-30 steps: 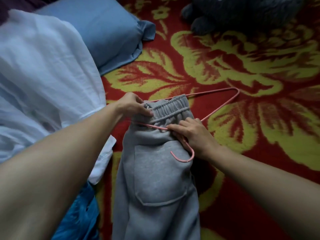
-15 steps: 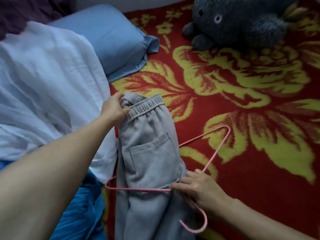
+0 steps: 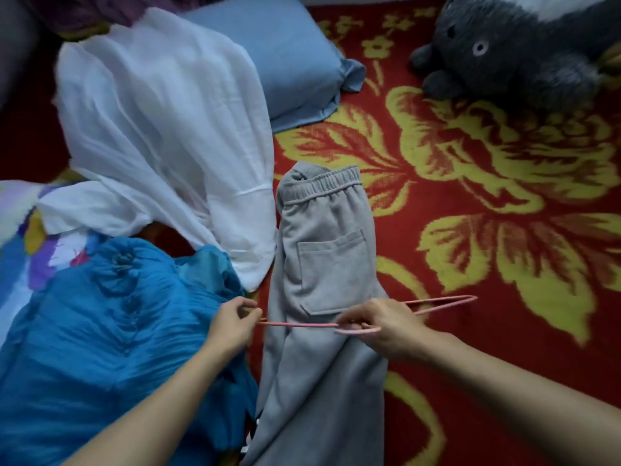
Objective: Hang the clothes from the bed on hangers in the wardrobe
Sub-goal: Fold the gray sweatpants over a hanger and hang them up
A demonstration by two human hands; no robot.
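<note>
Grey sweatpants [image 3: 322, 264] lie folded lengthwise on the red and yellow bedspread [image 3: 504, 230], waistband away from me. A thin pink hanger [image 3: 302, 325] crosses them just below the back pocket, threaded around the legs. My left hand [image 3: 232, 322] pinches the hanger's left corner beside the pants. My right hand [image 3: 379, 326] grips the hanger near its hook on top of the pants. The hanger's right corner sticks out over the bedspread.
A white garment [image 3: 161, 129] lies to the left of the pants, with a blue ruffled garment [image 3: 111, 331] below it. Behind them are a blue pillow [image 3: 285, 62] and a grey plush toy [image 3: 510, 48] at the back right.
The hanger has slid from the waistband down the pants to below the pocket. My left hand let go of the waistband and took the hanger's left corner.
</note>
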